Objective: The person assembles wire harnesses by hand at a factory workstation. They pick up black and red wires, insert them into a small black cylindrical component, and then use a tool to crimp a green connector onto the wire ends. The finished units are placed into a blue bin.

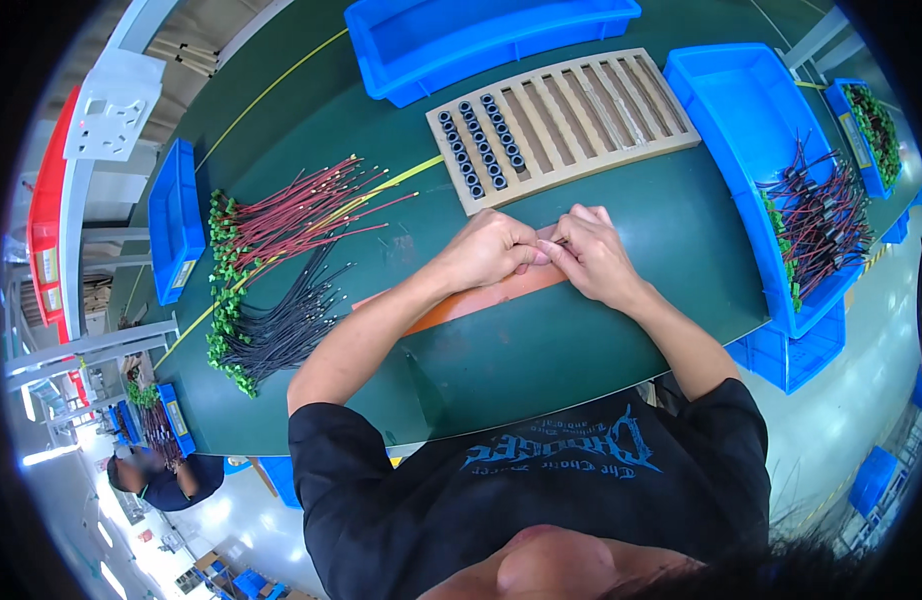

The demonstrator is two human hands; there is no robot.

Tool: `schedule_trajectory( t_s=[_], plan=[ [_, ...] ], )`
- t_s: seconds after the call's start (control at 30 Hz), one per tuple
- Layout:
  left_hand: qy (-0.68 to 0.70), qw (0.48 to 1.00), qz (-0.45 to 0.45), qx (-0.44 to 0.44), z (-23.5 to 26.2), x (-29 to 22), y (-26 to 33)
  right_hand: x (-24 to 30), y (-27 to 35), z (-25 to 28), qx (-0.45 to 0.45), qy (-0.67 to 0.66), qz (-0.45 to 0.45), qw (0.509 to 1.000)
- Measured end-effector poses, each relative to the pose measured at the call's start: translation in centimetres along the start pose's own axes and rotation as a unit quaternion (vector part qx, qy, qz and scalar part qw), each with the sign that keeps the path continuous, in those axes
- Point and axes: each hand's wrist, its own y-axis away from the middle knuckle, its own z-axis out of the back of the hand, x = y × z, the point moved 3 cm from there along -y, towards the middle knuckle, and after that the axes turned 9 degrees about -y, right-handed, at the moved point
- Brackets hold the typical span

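Note:
My left hand (489, 250) and my right hand (593, 258) meet over the middle of the green table (601, 340). Fingers and thumbs on both are pinched together, nearly touching. Whatever they pinch is hidden by the fingers or too small to make out. Beneath them lies a flat orange strip (491, 297), slanting across the tabletop. Just beyond my hands stands a slotted wooden rack (581, 165). Small dark ring-shaped parts (473, 140) fill several places in its left-hand slots.
Left lie red wires (301, 210) and black wires (291, 310) with green connectors (224, 290). A blue bin (721, 90) at right holds wire assemblies (816, 215). Another blue bin (491, 50) is at the back, a narrow one (178, 225) far left. A person (171, 480) appears lower left.

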Motion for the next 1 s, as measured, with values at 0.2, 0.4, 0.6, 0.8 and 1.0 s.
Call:
schedule_trajectory(
  t_s=[0.2, 0.4, 0.6, 0.8, 1.0],
  plan=[
    [0.023, 1.0, -0.017, 0.006, -0.5, 0.1, 0.1, -0.2, 0.7, 0.0, 0.026, -0.008, 0.0, 1.0],
    [0.062, 0.989, 0.117, 0.065, 0.0, -0.1, 0.3, -0.9, 0.3, -0.4, 0.019, -0.035, -0.012, 0.999],
    [0.03, 0.999, -0.034, 0.029, 4.0, -0.3, 3.2, -0.8, 0.6, -0.4, -0.053, -0.039, -0.007, 0.998],
    [0.019, 0.999, 0.032, 0.0, 3.9, 0.4, 8.4, 2.1, -0.8, -0.1, -0.085, -0.078, 0.011, 0.993],
    [0.186, 0.976, 0.109, -0.045, 3.1, 1.1, 9.9, 2.3, -1.5, -0.6, -0.121, -0.17, -0.007, 0.978]
  ],
)
